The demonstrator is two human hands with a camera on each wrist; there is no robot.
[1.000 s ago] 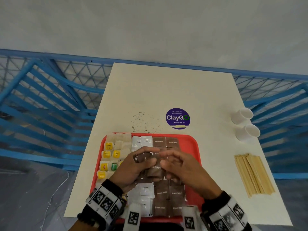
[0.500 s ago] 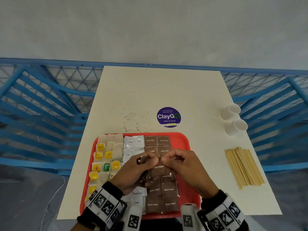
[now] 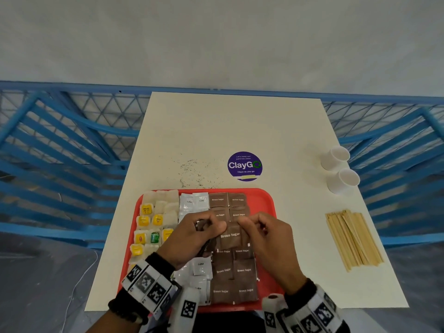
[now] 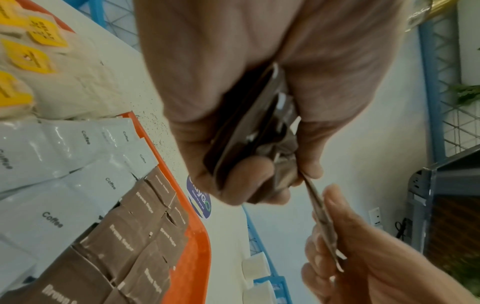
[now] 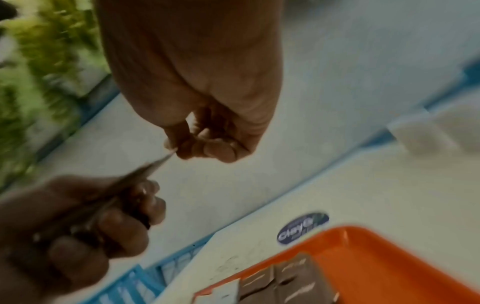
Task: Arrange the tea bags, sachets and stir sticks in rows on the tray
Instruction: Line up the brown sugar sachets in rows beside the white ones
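Observation:
A red tray (image 3: 266,195) lies at the table's near edge. On it, tea bags (image 3: 153,222) with yellow tags fill the left, white coffee sachets (image 3: 194,201) the middle, and brown sugar sachets (image 3: 228,200) the right in two columns. Above the tray's middle, my left hand (image 3: 216,224) grips a small stack of brown sachets (image 4: 246,127). My right hand (image 3: 245,223) pinches the edge of one brown sugar sachet (image 3: 230,235) that sticks out of that stack. A bundle of wooden stir sticks (image 3: 353,239) lies on the table to the right of the tray.
Two white paper cups (image 3: 335,157) lie on their sides at the table's right edge, beyond the sticks. A purple round sticker (image 3: 244,165) and scattered dark crumbs (image 3: 192,169) mark the table behind the tray. Blue railings surround the table on three sides.
Both hands have stayed over the tray's middle. The right hand has drawn one brown sachet partly out of the left hand's stack, and its label now faces up.

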